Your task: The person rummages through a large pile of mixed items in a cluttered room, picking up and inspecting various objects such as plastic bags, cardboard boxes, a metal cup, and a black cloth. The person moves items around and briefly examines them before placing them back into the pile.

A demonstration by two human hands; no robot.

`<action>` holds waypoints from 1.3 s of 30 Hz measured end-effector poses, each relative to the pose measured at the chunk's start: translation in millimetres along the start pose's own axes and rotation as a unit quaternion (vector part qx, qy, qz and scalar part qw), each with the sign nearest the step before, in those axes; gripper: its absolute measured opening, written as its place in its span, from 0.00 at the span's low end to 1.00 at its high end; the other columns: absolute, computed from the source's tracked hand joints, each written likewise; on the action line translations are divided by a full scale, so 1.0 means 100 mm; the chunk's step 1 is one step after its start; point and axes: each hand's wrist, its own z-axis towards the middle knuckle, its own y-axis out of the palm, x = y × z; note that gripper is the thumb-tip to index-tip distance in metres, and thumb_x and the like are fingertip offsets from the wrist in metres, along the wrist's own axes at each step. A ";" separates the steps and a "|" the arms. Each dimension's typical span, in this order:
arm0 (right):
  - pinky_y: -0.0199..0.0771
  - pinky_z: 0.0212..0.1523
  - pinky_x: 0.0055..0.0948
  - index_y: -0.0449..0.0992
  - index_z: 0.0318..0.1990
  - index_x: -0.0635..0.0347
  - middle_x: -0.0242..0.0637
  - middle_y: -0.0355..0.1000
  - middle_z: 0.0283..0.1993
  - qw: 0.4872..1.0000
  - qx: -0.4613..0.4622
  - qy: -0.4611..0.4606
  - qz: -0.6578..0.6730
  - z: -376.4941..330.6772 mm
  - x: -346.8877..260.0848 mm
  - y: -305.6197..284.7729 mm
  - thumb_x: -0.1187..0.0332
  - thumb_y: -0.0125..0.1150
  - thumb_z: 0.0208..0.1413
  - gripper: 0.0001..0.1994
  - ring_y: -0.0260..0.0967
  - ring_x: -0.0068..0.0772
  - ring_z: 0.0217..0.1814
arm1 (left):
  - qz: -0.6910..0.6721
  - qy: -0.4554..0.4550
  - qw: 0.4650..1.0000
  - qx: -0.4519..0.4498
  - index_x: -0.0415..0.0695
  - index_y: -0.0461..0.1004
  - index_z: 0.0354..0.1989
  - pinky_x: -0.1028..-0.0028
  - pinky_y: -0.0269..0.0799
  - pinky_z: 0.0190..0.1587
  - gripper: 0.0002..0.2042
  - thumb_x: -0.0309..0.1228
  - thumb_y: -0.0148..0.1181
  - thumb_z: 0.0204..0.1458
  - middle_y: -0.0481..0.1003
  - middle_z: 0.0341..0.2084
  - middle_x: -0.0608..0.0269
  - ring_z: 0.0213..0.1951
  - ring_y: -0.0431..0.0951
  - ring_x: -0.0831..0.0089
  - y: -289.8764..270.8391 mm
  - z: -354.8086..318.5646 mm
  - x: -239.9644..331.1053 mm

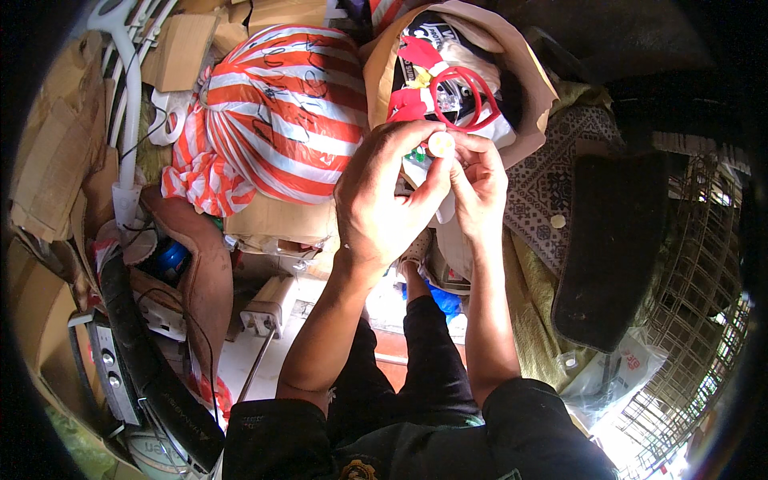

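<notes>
My left hand [374, 188] and my right hand [482, 180] meet in front of me, fingers closed around a small round white piece with a yellowish middle [441, 144]. Its exact kind is too small to make out. Just beyond my fingertips stands a large brown paper bag [524, 104], its mouth wide. Inside the bag are a red ring-shaped tube [486, 102], red cloth-like pieces [422, 53] and black and white printed items. A bit of green shows by my left fingers, partly hidden.
An orange-and-white striped plastic sack [296, 104] lies left of the bag, on cardboard. A white pole [128, 104], cardboard sheets and a black padded strap [136, 336] crowd the left side. To the right are a dark mat [612, 248], patterned cloth, clear plastic bag [616, 380] and wire grid [696, 296].
</notes>
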 end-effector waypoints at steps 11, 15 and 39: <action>0.68 0.48 0.23 0.75 0.47 0.64 0.33 0.72 0.40 0.995 0.071 -0.029 -0.063 -0.16 -0.34 0.10 0.77 0.69 0.48 0.17 0.68 0.23 0.43 | -0.558 -0.519 0.643 0.067 0.39 0.69 0.49 0.68 0.72 0.54 0.12 0.31 0.54 0.60 0.74 0.43 0.57 0.48 0.74 0.67 0.00 -0.20 -0.41; 0.68 0.48 0.24 0.75 0.45 0.64 0.33 0.73 0.40 0.994 0.059 -0.062 -0.066 -0.25 -0.37 0.31 0.79 0.68 0.49 0.15 0.69 0.23 0.44 | -0.746 -0.504 0.432 -0.056 0.40 0.71 0.45 0.70 0.76 0.47 0.14 0.40 0.53 0.61 0.76 0.37 0.60 0.41 0.77 0.70 0.09 -0.34 -0.53; 0.73 0.42 0.23 0.66 0.56 0.64 0.34 0.70 0.45 0.974 0.134 0.131 -0.126 -1.17 -0.04 -0.23 0.70 0.64 0.57 0.21 0.69 0.22 0.41 | -0.052 -0.112 0.992 0.004 0.37 0.73 0.46 0.74 0.75 0.46 0.14 0.23 0.66 0.51 0.79 0.38 0.57 0.40 0.80 0.73 0.54 -0.13 -0.31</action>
